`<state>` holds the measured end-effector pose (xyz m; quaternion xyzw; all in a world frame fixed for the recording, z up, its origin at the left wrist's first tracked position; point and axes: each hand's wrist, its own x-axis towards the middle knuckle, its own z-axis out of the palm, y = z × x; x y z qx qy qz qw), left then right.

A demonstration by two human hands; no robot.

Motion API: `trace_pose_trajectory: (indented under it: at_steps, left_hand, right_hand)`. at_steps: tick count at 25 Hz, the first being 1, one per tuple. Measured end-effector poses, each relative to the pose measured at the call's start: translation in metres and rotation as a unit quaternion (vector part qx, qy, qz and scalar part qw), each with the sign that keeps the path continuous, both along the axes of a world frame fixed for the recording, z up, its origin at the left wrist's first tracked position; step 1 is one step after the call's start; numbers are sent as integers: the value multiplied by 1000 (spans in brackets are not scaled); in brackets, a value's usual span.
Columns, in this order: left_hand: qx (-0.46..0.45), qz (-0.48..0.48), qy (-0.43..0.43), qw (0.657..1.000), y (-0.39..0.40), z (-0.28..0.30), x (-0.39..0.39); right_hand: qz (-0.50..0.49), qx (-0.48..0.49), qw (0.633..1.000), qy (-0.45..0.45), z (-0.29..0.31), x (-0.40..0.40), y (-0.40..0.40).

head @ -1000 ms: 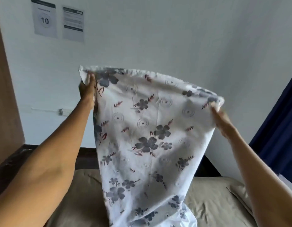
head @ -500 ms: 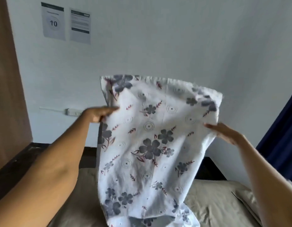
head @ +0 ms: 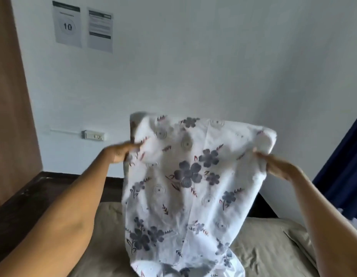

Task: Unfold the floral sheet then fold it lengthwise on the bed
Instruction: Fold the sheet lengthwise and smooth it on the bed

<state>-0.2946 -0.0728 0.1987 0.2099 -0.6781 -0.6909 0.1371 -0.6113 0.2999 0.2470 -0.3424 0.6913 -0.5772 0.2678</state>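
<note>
Head view, the only one supplied: floral sheet [head: 190, 188] is held up in the air over the bed [head: 269, 244], hung between both hands, lower end bunched on the bedding at the bottom of frame. Left hand [head: 121, 152] is seen at the sheet's left edge below the top corner, blurred; fingers appear pinched on the cloth but exact curl cannot be made out. Right hand [head: 277, 166] is clamped on the right edge, with cloth gathered in the fingers just under the rolled-over top right corner. Long axis of the sheet runs vertical, top edge slack and sagging between the hands, a centre crease visible down the panel. Sheet is judged not fully opened: it hangs narrow and doubled. Key relation: cloth lies forward of and between both hands, both roughly equally near, left slightly higher. Next move is judged to need the hands drawn apart along the top edge, then the sheet laid down with its long axis along the bed. Risk: corner slipped from the left pinch. Wall notices [head: 83, 27] and socket strip [head: 93, 135] are noted behind.
</note>
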Motion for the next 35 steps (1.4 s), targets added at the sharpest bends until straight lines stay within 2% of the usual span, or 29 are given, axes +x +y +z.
trace_pose_trajectory:
  at_steps: [2,3,5,6,8,10,11,12,13,14,15,16,17,19,20,22,23,24,26,28,30,31,33,35]
  left_hand:
    - [-74,-25,-167,983,13,-51,5]
    - [-80,-16,-191,978,14,-68,9]
    - [-63,10,-184,981,12,-82,14]
    - [-49,23,-154,987,10,-76,16]
    - [18,56,-24,998,7,-57,17]
    - [107,86,146,980,3,-49,10]
    - [120,73,177,974,4,-54,6]
    - [102,60,117,986,5,-64,6]
    - [59,37,1,998,10,-78,6]
    - [12,-7,-141,990,12,-101,8]
    - [-32,-56,-254,965,13,-125,11]
    - [-56,-88,-306,946,17,-138,13]
    - [-79,-85,-300,947,17,-141,12]
    - [-71,-23,-148,986,23,-111,11]
    - [-23,28,-53,998,20,-94,7]
    - [102,87,133,982,7,-63,-5]
    - [144,77,180,970,5,-56,-12]
    - [146,54,158,975,7,-54,-15]
    - [77,26,21,996,9,-72,-14]
    - [10,37,-51,998,-9,-98,-5]
    - [-18,73,-73,994,-25,-101,1]
    - [-27,99,-41,994,-30,-86,1]
    - [5,125,77,989,-25,-34,-6]
    - [45,100,204,973,-14,23,-10]
  right_hand:
    - [1,129,990,54,-44,-5,2]
    - [-13,158,985,69,-64,-6,5]
    - [-62,167,979,101,-80,2,8]
    - [-85,137,982,96,-79,5,9]
    - [-112,7,994,6,-62,8,9]
    - [-60,-142,981,-116,-44,2,8]
    - [-29,-147,980,-128,-41,3,8]
    - [-21,-96,990,-97,-46,7,7]
    - [-27,-6,999,-40,-59,12,7]
    - [-43,94,995,12,-80,14,7]
    - [-42,175,983,42,-102,15,9]
    - [-34,222,973,55,-118,13,9]
    - [-39,231,970,68,-122,14,10]
    - [-85,115,989,27,-97,7,4]
    - [-98,30,994,-32,-77,6,2]
    - [-38,-154,976,-151,-35,0,3]
    - [-2,-158,975,-157,-25,-1,2]
    - [2,-94,988,-122,-28,-3,3]
    - [-7,81,996,-32,-61,-7,8]
    - [-8,152,988,-13,-94,-9,12]
    - [-74,118,990,6,-91,-9,14]
    - [-118,80,990,10,-77,-10,11]
    - [-150,-49,987,-36,-37,-12,5]
    - [-71,-174,977,-95,5,-12,0]
